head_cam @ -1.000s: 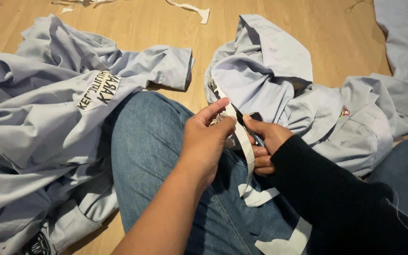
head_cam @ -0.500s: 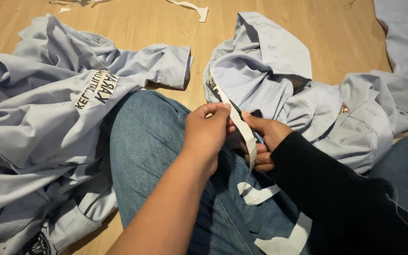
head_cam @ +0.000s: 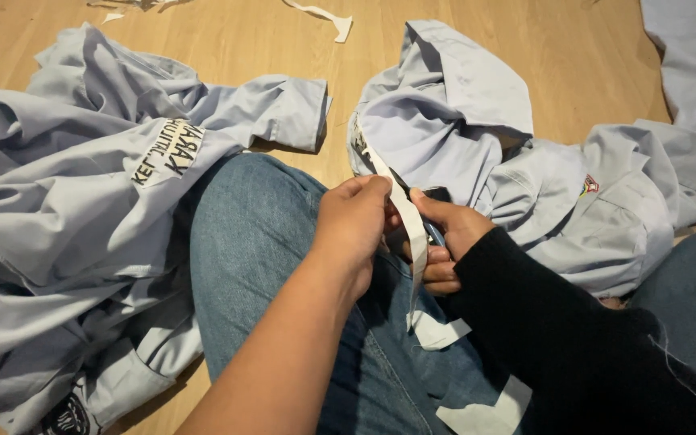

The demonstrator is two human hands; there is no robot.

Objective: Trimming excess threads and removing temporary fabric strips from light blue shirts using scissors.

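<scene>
Heaped pale blue shirt (head_cam: 66, 234) on the wooden floor (head_cam: 227, 40) at left; our left hand (head_cam: 354, 225) pinches the white fabric strip (head_cam: 409, 229), now drawn tauter over our jeans (head_cam: 259, 242); our right hand (head_cam: 445, 242) grips a half-hidden cutting tool against it; second blue shirt (head_cam: 461, 121) beyond.

A long thin white cloth strip (head_cam: 409, 221) is showing plain white. The crumpled cotton shirts (head_cam: 66, 209) are looking pale blue, with a white patch (head_cam: 167, 151) wearing black letters. The denim jeans (head_cam: 259, 242) are looking mid blue. The knit sleeve (head_cam: 573, 338) is showing black. The wooden floor (head_cam: 227, 40) is glowing light brown.
</scene>
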